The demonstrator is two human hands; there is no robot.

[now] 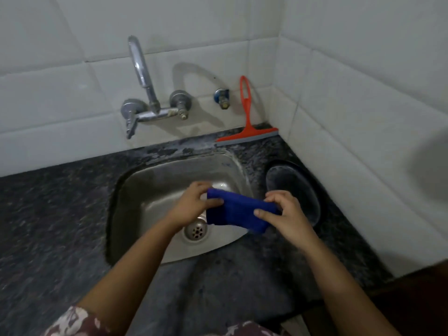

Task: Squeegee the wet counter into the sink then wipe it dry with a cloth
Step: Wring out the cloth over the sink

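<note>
A blue cloth (pixel 236 212) is stretched between both hands above the steel sink (pixel 150 190). My left hand (pixel 194 204) pinches its left end with thumb and fingers. My right hand (pixel 283 214) pinches its right end. The orange squeegee (pixel 247 117) leans against the white tiled wall in the back right corner, its blade resting on the dark granite counter (pixel 55 214). Neither hand touches the squeegee.
A chrome wall tap (pixel 143 93) hangs over the sink's back left. A small blue valve (pixel 221 97) sits on the wall beside the squeegee. A dark round plate (pixel 293 192) lies on the counter right of the sink. The drain (pixel 196 230) shows below the cloth.
</note>
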